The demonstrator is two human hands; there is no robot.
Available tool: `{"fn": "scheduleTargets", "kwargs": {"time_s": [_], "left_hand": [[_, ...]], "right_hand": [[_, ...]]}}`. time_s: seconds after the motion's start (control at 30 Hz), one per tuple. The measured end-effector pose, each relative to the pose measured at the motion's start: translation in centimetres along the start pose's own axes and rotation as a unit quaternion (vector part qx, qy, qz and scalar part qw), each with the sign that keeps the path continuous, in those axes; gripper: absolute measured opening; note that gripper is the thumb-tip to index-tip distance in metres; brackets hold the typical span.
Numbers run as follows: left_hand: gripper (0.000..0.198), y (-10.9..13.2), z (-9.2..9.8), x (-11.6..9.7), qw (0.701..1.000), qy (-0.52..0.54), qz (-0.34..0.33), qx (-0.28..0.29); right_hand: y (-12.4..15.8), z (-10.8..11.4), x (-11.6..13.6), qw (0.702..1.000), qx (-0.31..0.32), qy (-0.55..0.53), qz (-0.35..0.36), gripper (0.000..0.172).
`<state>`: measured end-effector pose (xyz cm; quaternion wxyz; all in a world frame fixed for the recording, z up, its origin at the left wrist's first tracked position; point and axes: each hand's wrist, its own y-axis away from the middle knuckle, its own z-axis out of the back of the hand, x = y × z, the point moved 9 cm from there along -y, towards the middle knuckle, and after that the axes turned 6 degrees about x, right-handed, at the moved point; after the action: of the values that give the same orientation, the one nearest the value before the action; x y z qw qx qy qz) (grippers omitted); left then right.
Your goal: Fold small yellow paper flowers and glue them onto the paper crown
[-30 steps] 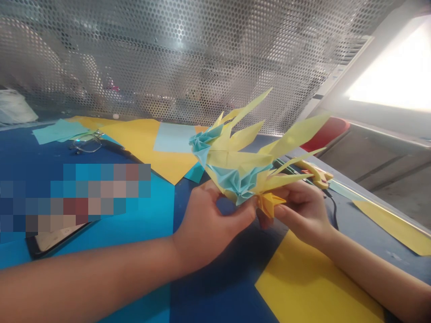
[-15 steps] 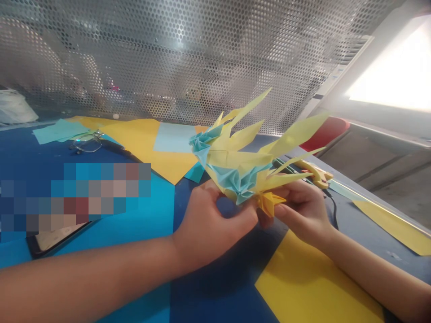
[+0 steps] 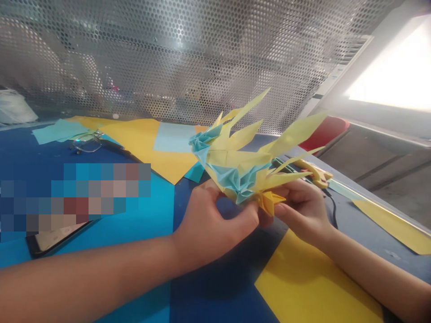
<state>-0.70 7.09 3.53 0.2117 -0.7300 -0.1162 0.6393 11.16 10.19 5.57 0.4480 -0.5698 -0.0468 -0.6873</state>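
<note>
Between both hands, above the table, is a folded paper ornament with pale yellow pointed blades and light blue pleated pieces. My left hand grips its lower edge, the thumb pressed near the front tip. A small orange-yellow folded piece sits at the ornament's lower right. My right hand pinches around that piece and the ornament's right side, its thumb against the small piece. Some fingertips of both hands are hidden behind the paper. Whether the small piece is fixed to the ornament, I cannot tell.
A blue sheet and a yellow sheet lie on the dark blue table. At the left are glasses and a phone. Yellow-handled pliers lie behind my right hand. A perforated metal panel stands at the back.
Almost nothing differs. The ornament and the small orange-yellow piece have shifted very slightly; both hands keep the same hold.
</note>
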Motion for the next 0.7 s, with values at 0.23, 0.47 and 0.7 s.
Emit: {"fn": "scheduleTargets", "kwargs": {"time_s": [0.23,0.47,0.7], "left_hand": [[0.020,0.09,0.07,0.08,1.000,-0.003,0.005,-0.007],[0.023,0.08,-0.08,0.00,1.000,-0.004,0.006,-0.002],[0.026,-0.05,-0.14,-0.37,1.000,-0.003,0.003,0.000]], "right_hand": [[-0.07,0.05,0.04,1.000,-0.005,0.002,0.001,0.015],[-0.09,0.30,0.06,1.000,-0.019,-0.006,0.003,0.015],[-0.03,0.44,0.03,1.000,-0.024,-0.008,0.001,0.013]]}}
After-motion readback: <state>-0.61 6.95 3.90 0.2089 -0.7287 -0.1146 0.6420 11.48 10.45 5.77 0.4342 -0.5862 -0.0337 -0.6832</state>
